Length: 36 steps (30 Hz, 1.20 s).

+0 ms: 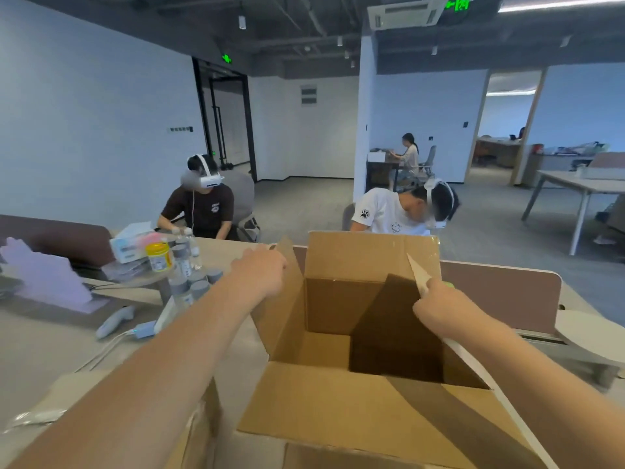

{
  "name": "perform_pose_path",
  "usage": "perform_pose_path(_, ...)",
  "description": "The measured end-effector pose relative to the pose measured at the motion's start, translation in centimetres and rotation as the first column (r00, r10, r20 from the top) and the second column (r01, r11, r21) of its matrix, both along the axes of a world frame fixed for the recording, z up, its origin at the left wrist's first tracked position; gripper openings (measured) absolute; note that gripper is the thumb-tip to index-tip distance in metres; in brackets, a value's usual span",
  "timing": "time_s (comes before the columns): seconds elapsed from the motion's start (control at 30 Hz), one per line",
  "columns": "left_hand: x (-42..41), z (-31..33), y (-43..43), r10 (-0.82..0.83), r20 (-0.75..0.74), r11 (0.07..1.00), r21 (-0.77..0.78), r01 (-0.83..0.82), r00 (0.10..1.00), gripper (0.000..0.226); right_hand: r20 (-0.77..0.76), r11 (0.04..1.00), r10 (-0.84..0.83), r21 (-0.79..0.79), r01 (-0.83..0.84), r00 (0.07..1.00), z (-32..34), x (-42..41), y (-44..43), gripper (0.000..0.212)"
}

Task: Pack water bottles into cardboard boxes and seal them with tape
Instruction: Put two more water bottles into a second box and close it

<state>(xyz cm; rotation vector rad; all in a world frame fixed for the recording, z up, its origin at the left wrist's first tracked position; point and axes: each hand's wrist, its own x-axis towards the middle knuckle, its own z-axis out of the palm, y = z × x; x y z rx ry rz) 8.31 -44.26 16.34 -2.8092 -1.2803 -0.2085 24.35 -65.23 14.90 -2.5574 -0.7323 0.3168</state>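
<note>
One open box (338, 407), held by left grip (260, 270) and right grip (439, 308).

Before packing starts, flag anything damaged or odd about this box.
Nothing damaged: the open cardboard box is empty, left hand and right hand holding its side flaps. Leftover tape clings to the far flap.

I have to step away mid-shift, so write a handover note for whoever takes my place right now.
The left hand grips the left flap of the cardboard box; the right hand pinches the right flap at its edge, holding the box open.
The water bottles stand clustered on the table, left of the box.
Done: the box stands open; no bottle shows inside.
Left: load the bottles, fold the flaps, tape it shut. I can make out no tape roll.
</note>
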Motion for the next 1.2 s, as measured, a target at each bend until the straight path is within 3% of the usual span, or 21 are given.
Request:
perform_pose_path(0.07,-0.1,-1.3,-0.1,0.095,-0.336,0.977,0.211,-0.023,0.937,0.050,0.062,1.000,0.009,0.005,-0.010,0.998,0.5,-0.2,-0.5,0.048)
perform_pose_path(0.1,0.1,-2.2,-0.6,0.101,-0.428,0.975,0.221,-0.004,0.898,0.052,0.162,1.000,0.015,-0.028,-0.011,0.987,0.7,-0.3,-0.8,0.054)
perform_pose_path(0.13,0.4,-3.3,-0.9,0.079,-0.477,0.987,0.163,0.000,0.875,0.053,0.303,0.995,0.034,-0.095,-0.005,0.953,0.9,-0.5,-1.0,0.056)
perform_pose_path(0.2,1.2,-5.6,-1.5,0.035,-0.408,0.988,-0.121,-0.092,0.912,0.054,0.595,0.950,0.163,-0.310,0.037,0.787,1.7,-0.7,-1.5,0.046)
perform_pose_path(0.27,1.7,-7.3,-1.6,0.036,-0.266,0.915,-0.380,-0.139,0.963,0.064,0.658,0.878,0.242,-0.461,0.127,0.713,2.6,-0.2,-2.2,0.033)
perform_pose_path(0.33,2.0,-9.0,-1.4,0.050,-0.157,0.924,-0.368,-0.105,0.986,0.055,0.622,0.815,0.197,-0.534,0.227,0.758,2.4,0.8,-3.2,0.035)
perform_pose_path(0.4,2.1,-10.0,-0.9,0.088,-0.099,0.942,-0.316,-0.115,0.991,0.053,0.538,0.813,0.018,-0.499,0.301,0.843,0.7,3.0,-4.1,0.050)
perform_pose_path(0.47,2.6,-10.5,-1.0,0.119,-0.108,0.941,-0.305,-0.147,0.987,0.051,0.347,0.826,-0.167,-0.461,0.323,0.923,-1.4,5.0,-5.4,0.068)
perform_pose_path(0.53,3.2,-10.9,-1.1,0.169,-0.111,0.938,-0.288,-0.194,0.979,0.051,0.109,0.827,-0.205,-0.513,0.231,0.973,-3.1,6.0,-6.2,0.082)
perform_pose_path(0.63,3.5,-11.8,-0.7,0.212,-0.071,0.935,-0.276,-0.223,0.975,0.049,-0.301,0.928,-0.150,-0.371,0.029,0.942,-5.4,4.9,-6.5,0.069)
perform_pose_path(0.77,3.3,-12.4,0.3,0.205,-0.007,0.925,-0.326,-0.196,0.979,0.047,-0.216,0.940,-0.003,-0.333,-0.071,0.976,-7.2,5.8,-5.8,0.048)
perform_pose_path(0.97,2.8,-11.8,-0.3,0.240,0.020,0.921,-0.320,-0.221,0.971,0.037,-0.189,0.890,0.153,-0.401,-0.218,0.970,-7.1,7.6,-5.3,0.048)
perform_pose_path(1.1,2.3,-11.8,-0.7,0.226,0.053,0.915,-0.355,-0.193,0.973,0.038,-0.339,0.841,0.081,-0.481,-0.246,0.937,-5.6,7.5,-4.3,0.045)
perform_pose_path(1.2,2.1,-11.3,-0.5,0.232,0.051,0.857,-0.482,-0.180,0.971,0.050,-0.311,0.733,0.079,-0.626,-0.267,0.947,-2.1,6.0,-3.2,0.045)
